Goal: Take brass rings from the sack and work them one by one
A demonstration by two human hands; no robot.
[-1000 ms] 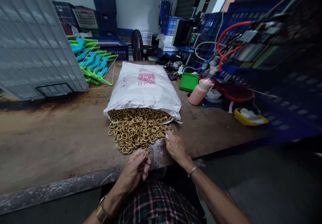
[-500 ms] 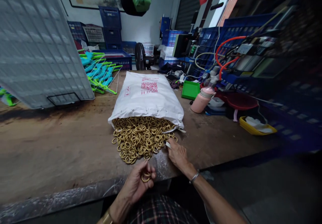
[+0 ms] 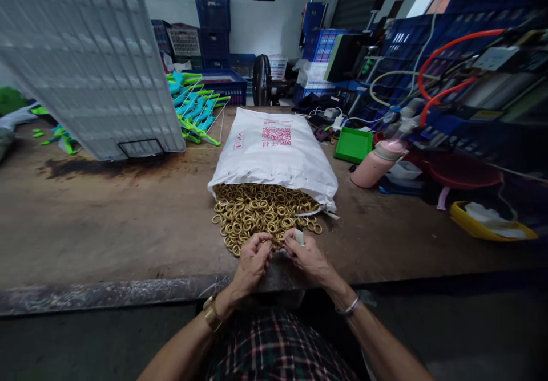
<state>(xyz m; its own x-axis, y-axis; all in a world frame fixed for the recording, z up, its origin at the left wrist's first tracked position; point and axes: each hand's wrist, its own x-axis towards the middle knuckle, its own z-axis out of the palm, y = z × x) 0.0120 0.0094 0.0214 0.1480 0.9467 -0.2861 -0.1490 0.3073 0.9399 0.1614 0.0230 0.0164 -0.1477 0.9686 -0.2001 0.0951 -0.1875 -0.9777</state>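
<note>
A heap of brass rings point(image 3: 261, 213) spills from the open mouth of a white sack point(image 3: 274, 150) lying on the wooden workbench point(image 3: 107, 227). My left hand point(image 3: 252, 264) is at the near edge of the heap, its fingers pinched around brass rings. My right hand point(image 3: 310, 258) sits beside it, fingertips closed on a small white piece point(image 3: 299, 236) right by the rings. The two hands almost touch. A gold watch is on my left wrist and a silver bracelet on my right.
A grey mesh panel point(image 3: 85, 61) leans at the left, with green and blue plastic hangers point(image 3: 194, 110) behind it. To the right stand a green tray point(image 3: 353, 144), a pink bottle point(image 3: 377, 164), a yellow dish point(image 3: 488, 227), and blue crates with hoses.
My left hand rose from the bench edge up to the ring heap and met my right hand. The camera shifted, moving the sack rightward in the view.
</note>
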